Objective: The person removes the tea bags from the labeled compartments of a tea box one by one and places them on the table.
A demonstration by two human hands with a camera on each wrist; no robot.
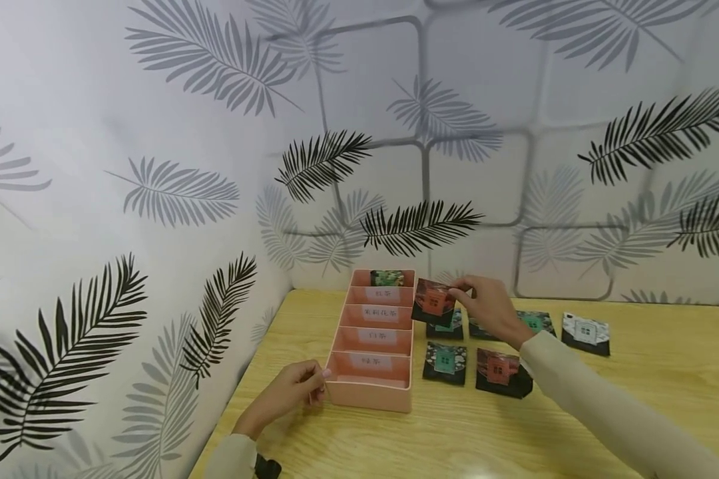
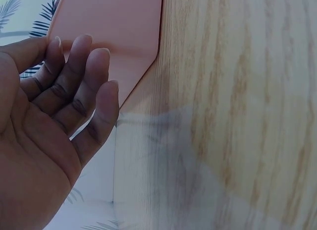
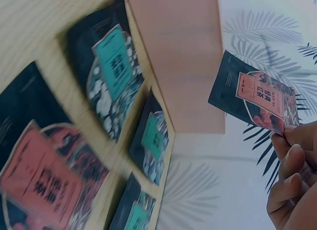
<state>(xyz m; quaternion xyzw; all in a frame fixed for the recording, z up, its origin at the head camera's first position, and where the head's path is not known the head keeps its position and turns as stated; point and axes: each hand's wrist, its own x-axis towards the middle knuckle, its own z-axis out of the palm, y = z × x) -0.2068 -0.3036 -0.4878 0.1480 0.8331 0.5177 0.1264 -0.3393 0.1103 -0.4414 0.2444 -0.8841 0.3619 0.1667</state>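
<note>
Between its thumb and fingers, my right hand (image 1: 492, 307) pinches the edge of a black and red tea packet (image 1: 434, 303), labelled BLACK TEA in the right wrist view. The packet is raised beside the right wall of a pink divided box (image 1: 368, 398), near its back compartments. At the box's front left corner, my left hand (image 1: 293, 394) holds the rim with thumb and index finger, its other fingers loosely bent. A packet with a green leafy print (image 1: 387, 278) stands in the rearmost compartment. Paper labels (image 1: 369, 361) mark the compartments in front of it.
Right of the box lie a green-labelled packet (image 1: 445, 362), a red-labelled packet (image 1: 498, 372), further green-labelled packets (image 1: 536, 322) and a white and black packet (image 1: 586, 332). The wooden table (image 1: 455, 432) meets a leaf-patterned wall (image 1: 347, 219) at the back and left.
</note>
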